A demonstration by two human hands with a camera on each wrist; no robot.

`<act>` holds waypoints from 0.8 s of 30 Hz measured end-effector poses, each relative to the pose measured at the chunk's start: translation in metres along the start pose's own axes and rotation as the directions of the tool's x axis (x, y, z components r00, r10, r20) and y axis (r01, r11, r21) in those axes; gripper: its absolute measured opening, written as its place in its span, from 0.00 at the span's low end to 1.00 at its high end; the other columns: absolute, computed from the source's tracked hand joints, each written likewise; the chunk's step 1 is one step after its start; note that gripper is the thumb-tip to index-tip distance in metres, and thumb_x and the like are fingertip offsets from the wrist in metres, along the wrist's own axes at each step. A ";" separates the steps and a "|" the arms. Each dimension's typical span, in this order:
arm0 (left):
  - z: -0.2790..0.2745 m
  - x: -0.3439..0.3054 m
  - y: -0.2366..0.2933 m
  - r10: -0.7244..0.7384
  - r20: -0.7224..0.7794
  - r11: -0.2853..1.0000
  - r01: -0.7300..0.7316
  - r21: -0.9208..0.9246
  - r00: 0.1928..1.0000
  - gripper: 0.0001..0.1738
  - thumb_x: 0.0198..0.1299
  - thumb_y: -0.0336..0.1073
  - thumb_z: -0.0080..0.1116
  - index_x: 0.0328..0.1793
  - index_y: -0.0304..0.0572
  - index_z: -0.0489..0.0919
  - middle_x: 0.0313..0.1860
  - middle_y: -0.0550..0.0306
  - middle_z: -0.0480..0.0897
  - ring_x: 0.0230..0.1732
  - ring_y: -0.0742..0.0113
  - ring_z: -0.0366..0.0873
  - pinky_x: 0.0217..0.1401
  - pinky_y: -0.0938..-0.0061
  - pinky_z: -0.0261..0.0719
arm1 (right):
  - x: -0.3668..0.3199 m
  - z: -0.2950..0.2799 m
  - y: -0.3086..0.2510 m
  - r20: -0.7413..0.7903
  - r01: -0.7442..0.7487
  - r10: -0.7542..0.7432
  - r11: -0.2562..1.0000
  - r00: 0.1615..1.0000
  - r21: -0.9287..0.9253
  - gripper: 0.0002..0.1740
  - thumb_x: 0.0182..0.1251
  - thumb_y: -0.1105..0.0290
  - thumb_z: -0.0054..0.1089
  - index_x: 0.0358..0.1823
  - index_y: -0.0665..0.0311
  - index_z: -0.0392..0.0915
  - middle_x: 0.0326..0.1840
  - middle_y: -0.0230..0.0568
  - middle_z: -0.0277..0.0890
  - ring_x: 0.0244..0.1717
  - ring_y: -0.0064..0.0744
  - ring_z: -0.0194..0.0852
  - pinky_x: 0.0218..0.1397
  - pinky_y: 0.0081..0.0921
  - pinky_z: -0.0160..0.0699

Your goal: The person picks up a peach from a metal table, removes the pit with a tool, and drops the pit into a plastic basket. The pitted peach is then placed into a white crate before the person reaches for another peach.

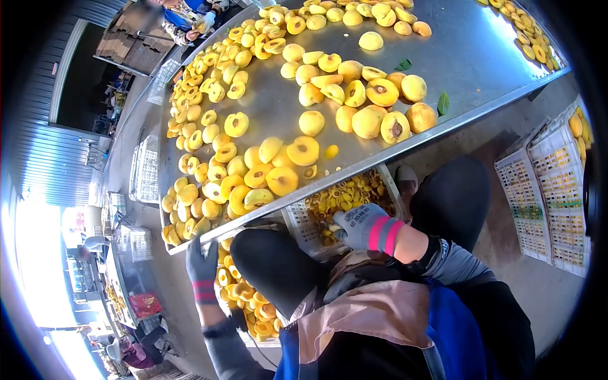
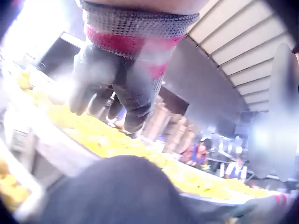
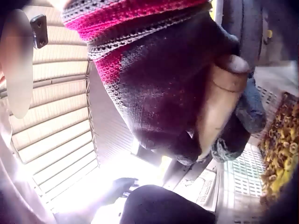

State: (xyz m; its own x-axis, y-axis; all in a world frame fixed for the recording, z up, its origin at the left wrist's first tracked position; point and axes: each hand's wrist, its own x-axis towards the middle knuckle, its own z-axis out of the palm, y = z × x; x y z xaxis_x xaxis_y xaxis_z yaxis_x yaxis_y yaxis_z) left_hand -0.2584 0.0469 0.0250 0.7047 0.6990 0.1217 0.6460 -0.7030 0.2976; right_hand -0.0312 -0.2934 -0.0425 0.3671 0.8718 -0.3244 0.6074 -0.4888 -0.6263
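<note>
My gloved right hand [image 1: 367, 227] curls round a smooth wooden handle [image 3: 220, 95]; the working end of this tool is hidden. This hand is over a crate [image 1: 303, 229] of peach pits and scraps [image 1: 354, 192] tucked below the table edge. My gloved left hand [image 1: 201, 263] is by the table's near left corner, its fingers hanging loosely bent in the left wrist view with nothing seen in them. Beside it, on the metal table [image 1: 380, 149], lie many halved yellow peaches [image 1: 253, 183]. More peach halves [image 1: 253, 304] fill a container below, left of my knee.
White plastic crates [image 1: 538, 190] stand on the floor to the right, with yellow fruit in them. My knees [image 1: 272, 266] are under the table's raised metal edge. Another person [image 1: 190, 19] works at the far side. Further crates [image 1: 144, 168] stand left of the table.
</note>
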 end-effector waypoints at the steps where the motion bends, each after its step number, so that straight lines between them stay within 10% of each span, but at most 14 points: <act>1: 0.008 0.026 0.037 0.299 -0.094 0.950 -0.305 -0.060 0.950 0.29 0.59 0.38 0.68 0.66 0.39 0.76 0.62 0.42 0.78 0.61 0.49 0.77 0.63 0.62 0.75 | 0.000 -0.001 0.001 -0.021 0.000 0.000 1.000 1.000 0.026 0.18 0.66 0.56 0.54 0.48 0.61 0.78 0.42 0.52 0.84 0.46 0.51 0.83 0.49 0.47 0.79; 6: 0.087 0.147 0.153 0.626 0.299 0.771 -0.631 -0.093 0.720 0.41 0.55 0.43 0.69 0.76 0.50 0.67 0.73 0.45 0.70 0.76 0.47 0.62 0.76 0.58 0.62 | 0.002 -0.012 0.004 -0.129 0.027 -0.011 0.992 0.992 0.122 0.22 0.67 0.53 0.55 0.54 0.62 0.74 0.43 0.56 0.83 0.46 0.55 0.82 0.49 0.48 0.77; 8: 0.123 0.183 0.153 0.650 0.449 0.682 -0.731 0.011 0.613 0.41 0.56 0.45 0.69 0.76 0.48 0.67 0.69 0.45 0.74 0.69 0.50 0.72 0.70 0.62 0.71 | 0.001 -0.013 0.003 -0.166 0.027 -0.001 0.987 0.986 0.158 0.24 0.67 0.54 0.55 0.57 0.62 0.72 0.44 0.56 0.82 0.46 0.56 0.81 0.50 0.48 0.77; 11: 0.128 0.191 0.156 0.445 0.530 0.884 -0.259 -0.389 0.722 0.38 0.61 0.47 0.65 0.76 0.44 0.67 0.63 0.50 0.78 0.58 0.58 0.79 0.56 0.67 0.81 | 0.005 -0.007 0.004 -0.361 0.115 -0.017 0.961 0.932 0.252 0.25 0.66 0.57 0.57 0.60 0.62 0.70 0.45 0.55 0.82 0.46 0.57 0.81 0.50 0.49 0.78; 14: 0.104 0.149 0.158 0.389 0.444 0.508 0.214 -0.834 0.807 0.32 0.69 0.47 0.57 0.75 0.42 0.68 0.57 0.53 0.81 0.50 0.65 0.83 0.42 0.73 0.85 | 0.008 -0.017 0.000 -0.606 0.337 -0.114 0.902 0.788 0.270 0.22 0.68 0.61 0.62 0.59 0.63 0.73 0.43 0.57 0.81 0.44 0.57 0.81 0.47 0.43 0.80; 16: 0.094 0.113 0.166 0.442 0.388 0.150 0.360 -0.921 0.809 0.33 0.69 0.45 0.54 0.76 0.37 0.63 0.64 0.48 0.77 0.58 0.58 0.81 0.51 0.67 0.85 | 0.013 -0.027 -0.006 -0.648 0.411 -0.106 0.846 0.755 0.340 0.22 0.65 0.63 0.63 0.58 0.63 0.73 0.43 0.56 0.81 0.44 0.58 0.80 0.45 0.45 0.79; 21: 0.086 0.033 0.211 0.400 0.285 -0.148 0.368 -0.918 0.871 0.36 0.71 0.54 0.46 0.78 0.39 0.61 0.71 0.49 0.69 0.72 0.53 0.68 0.74 0.55 0.67 | 0.022 -0.031 -0.020 -0.770 0.496 -0.057 0.794 0.636 0.351 0.21 0.65 0.63 0.64 0.55 0.65 0.74 0.40 0.56 0.81 0.42 0.59 0.80 0.44 0.46 0.79; 23: 0.090 0.017 0.222 0.338 0.060 0.247 -0.027 -0.969 0.939 0.36 0.71 0.53 0.46 0.78 0.39 0.61 0.71 0.50 0.69 0.71 0.53 0.68 0.74 0.57 0.68 | 0.020 -0.030 -0.024 -0.794 0.476 -0.055 0.824 0.606 0.307 0.22 0.66 0.63 0.64 0.56 0.66 0.73 0.39 0.55 0.81 0.41 0.59 0.80 0.44 0.46 0.78; 24: 0.088 0.010 0.230 0.291 0.107 0.004 0.111 -0.994 0.951 0.35 0.69 0.51 0.49 0.77 0.41 0.61 0.70 0.49 0.70 0.70 0.53 0.68 0.73 0.58 0.68 | 0.019 -0.030 -0.026 -0.791 0.467 -0.038 0.824 0.610 0.320 0.22 0.66 0.63 0.63 0.57 0.66 0.73 0.39 0.56 0.80 0.41 0.60 0.80 0.44 0.47 0.78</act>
State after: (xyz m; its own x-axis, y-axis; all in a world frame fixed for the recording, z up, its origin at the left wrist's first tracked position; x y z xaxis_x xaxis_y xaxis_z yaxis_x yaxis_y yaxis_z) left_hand -0.0770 -0.1189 0.0114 0.8892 0.4464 0.1007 -0.2111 0.2051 0.9557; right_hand -0.0192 -0.2648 -0.0114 0.7582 0.5246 0.3872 0.4467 0.0146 -0.8946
